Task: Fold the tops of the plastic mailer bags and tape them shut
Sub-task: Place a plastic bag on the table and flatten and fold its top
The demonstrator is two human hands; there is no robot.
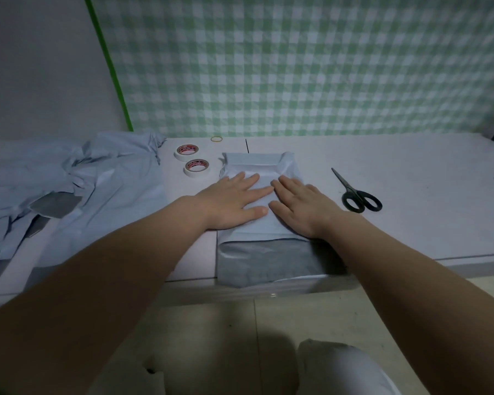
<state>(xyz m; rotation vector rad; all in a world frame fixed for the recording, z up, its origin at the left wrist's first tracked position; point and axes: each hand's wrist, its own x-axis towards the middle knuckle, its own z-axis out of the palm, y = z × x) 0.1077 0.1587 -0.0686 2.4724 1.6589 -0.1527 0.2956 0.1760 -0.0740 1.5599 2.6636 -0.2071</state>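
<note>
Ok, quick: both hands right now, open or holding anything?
Left hand: open, fingers straight, pressing flat on the mailer bag.
Right hand: open, fingers straight, pressing flat on the same bag, holding nothing.

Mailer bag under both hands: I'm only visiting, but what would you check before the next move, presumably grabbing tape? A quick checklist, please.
1. Mailer bag pressed flat by the left hand and right hand: ok.
2. Top fold finished: cannot tell; a grey end of the bag lies nearest the person.
3. Tape within reach: ok; the near tape roll and far tape roll lie just left of the bag.
4. Scissors ready: ok; they lie closed to the right of the bag.
5. A hand free to pick up tape: not ok; both are pressing.
</note>
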